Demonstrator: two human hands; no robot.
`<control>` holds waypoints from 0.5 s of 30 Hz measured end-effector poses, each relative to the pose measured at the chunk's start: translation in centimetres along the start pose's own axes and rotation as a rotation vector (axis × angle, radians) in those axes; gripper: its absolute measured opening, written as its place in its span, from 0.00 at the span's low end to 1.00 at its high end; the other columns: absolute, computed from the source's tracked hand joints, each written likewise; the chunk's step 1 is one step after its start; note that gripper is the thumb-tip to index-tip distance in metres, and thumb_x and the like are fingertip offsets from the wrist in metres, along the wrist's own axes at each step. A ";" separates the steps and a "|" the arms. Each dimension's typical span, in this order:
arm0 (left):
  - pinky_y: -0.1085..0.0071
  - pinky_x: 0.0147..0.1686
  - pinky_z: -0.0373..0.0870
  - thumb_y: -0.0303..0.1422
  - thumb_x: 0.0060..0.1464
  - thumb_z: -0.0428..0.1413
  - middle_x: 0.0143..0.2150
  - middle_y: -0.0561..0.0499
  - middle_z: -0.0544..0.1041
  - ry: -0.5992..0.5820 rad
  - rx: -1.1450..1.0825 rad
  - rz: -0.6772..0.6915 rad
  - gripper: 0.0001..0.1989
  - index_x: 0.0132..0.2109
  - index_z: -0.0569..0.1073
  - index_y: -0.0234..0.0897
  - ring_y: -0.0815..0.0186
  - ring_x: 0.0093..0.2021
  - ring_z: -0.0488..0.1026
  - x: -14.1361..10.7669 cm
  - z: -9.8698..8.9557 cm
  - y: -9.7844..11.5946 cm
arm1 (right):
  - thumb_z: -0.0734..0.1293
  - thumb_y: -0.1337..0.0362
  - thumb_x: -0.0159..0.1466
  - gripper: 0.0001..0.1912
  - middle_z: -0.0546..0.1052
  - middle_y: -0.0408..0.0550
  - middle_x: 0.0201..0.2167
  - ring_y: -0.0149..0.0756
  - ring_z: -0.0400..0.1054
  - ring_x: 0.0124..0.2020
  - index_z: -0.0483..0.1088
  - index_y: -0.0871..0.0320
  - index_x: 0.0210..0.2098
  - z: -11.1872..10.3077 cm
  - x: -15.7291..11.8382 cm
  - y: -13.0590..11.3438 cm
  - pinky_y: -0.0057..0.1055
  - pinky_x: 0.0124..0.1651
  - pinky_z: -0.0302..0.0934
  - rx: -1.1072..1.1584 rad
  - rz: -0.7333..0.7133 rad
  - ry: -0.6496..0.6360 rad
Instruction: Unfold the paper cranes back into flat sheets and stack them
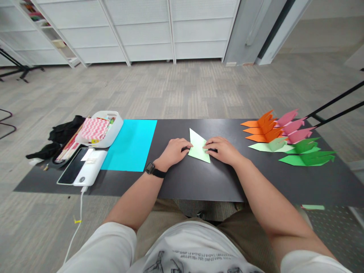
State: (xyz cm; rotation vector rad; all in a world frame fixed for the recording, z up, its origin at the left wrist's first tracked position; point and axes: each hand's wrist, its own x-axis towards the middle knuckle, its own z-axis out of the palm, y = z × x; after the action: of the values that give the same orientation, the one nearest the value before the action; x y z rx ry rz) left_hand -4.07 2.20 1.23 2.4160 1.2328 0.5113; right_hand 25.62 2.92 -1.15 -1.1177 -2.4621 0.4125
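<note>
A light green sheet of folded paper (198,147), pointed at the top and slanting at its lower edge, lies on the dark table in front of me. My left hand (176,152), with a black watch on the wrist, has its fingertips closed on the paper's left edge. On the opposite side, my right hand (221,149) pinches the paper's right edge with thumb and fingers. The undersides of the fingers are partly hidden.
Folded paper birds in orange (264,129), pink (294,127), light green (271,146) and green (308,157) stand at right. Left are blue paper (132,146), a white basket (116,131), a phone (73,167), a cabled white power bank (91,168) and black cloth (65,129).
</note>
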 end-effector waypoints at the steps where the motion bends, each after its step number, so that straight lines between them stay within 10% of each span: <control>1: 0.57 0.58 0.69 0.29 0.64 0.57 0.51 0.50 0.84 -0.003 0.003 0.000 0.14 0.52 0.82 0.46 0.58 0.51 0.78 0.0 -0.1 0.1 | 0.72 0.60 0.70 0.11 0.82 0.49 0.51 0.48 0.74 0.54 0.83 0.45 0.50 0.0 0.0 0.0 0.49 0.60 0.65 0.001 0.002 0.001; 15: 0.60 0.59 0.71 0.26 0.62 0.56 0.51 0.51 0.85 0.031 -0.117 0.008 0.17 0.53 0.82 0.45 0.61 0.51 0.80 -0.1 0.1 -0.2 | 0.71 0.60 0.70 0.11 0.82 0.50 0.51 0.49 0.74 0.53 0.83 0.46 0.50 -0.2 0.0 0.0 0.51 0.59 0.66 0.007 0.011 -0.004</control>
State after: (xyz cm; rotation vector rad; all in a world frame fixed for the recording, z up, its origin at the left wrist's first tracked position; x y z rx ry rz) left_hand -4.25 2.21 0.98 2.3243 1.1725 0.6075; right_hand 25.77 2.96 -0.97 -1.1295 -2.4569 0.4272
